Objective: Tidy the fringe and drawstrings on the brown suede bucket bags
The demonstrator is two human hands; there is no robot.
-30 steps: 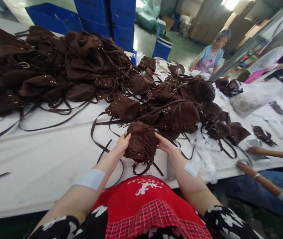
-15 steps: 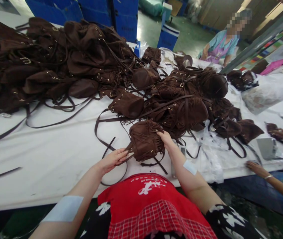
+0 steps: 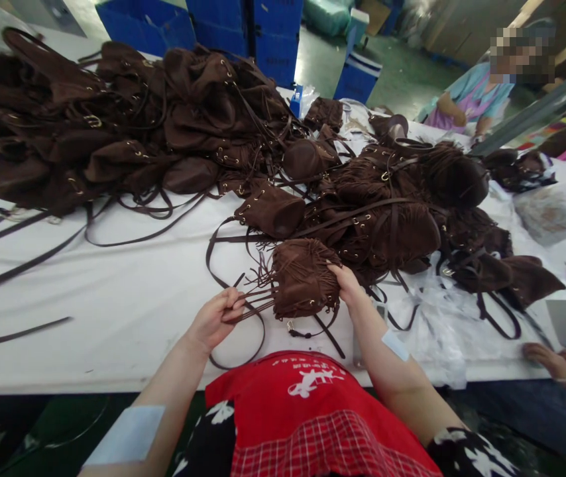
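A small dark brown fringed bag (image 3: 303,281) lies between my hands near the table's front edge. My left hand (image 3: 219,317) is closed on several fringe strands, which stretch out to the left of the bag. At the bag's right side, my right hand (image 3: 346,283) grips its upper edge, with the fingertips partly hidden by fringe. A thin strap with a gold buckle (image 3: 291,328) hangs at the bag's lower edge. Just behind it lies another brown bag (image 3: 274,211) with gold eyelets.
Piled brown bags (image 3: 198,112) with loose straps cover the back and left of the white table (image 3: 128,291). Clear plastic wrapping (image 3: 432,324) lies at right. Another person's hands (image 3: 551,361) rest at the right edge; a person (image 3: 466,106) stands across the table.
My left hand has drawn the strands out leftward from the bag, and they are now spread and taut. The view has shifted, so the scene sits further right.
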